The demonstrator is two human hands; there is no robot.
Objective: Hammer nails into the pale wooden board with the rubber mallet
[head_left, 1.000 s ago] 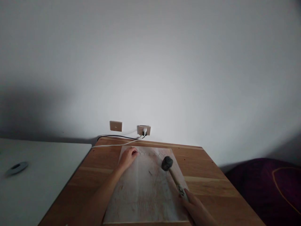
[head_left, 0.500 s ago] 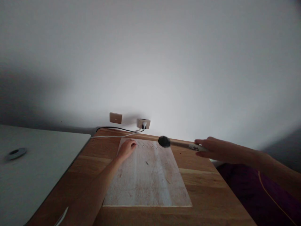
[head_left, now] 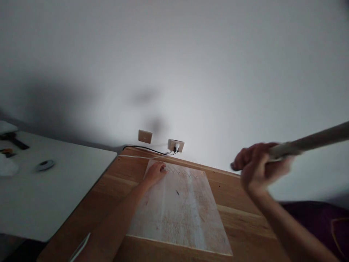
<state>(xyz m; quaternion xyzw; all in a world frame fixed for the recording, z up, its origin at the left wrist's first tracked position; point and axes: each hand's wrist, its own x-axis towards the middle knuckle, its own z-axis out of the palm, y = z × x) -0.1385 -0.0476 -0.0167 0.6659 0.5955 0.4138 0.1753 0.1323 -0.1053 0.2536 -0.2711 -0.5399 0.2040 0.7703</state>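
A pale whitewashed board (head_left: 180,211) lies on a wooden table (head_left: 240,218). My left hand (head_left: 155,173) rests closed at the board's far left corner, pinching something small I cannot make out. My right hand (head_left: 257,165) is raised above the table's right side. It is wrapped round the wooden handle of a hammer (head_left: 311,140), which points up and to the right. The hammer's head is out of view. The right hand and handle are blurred by motion.
A white table (head_left: 54,185) stands at the left with a grey ring (head_left: 45,165) and dark items at its far corner. Two wall sockets (head_left: 176,145) with plugged cables sit behind the wooden table. A dark purple fabric (head_left: 327,218) lies at the right.
My right hand swung the hammer up from the board, out to the right, and now holds it raised with the head out of frame. The left hand stayed at the board's corner. The view shifted right.
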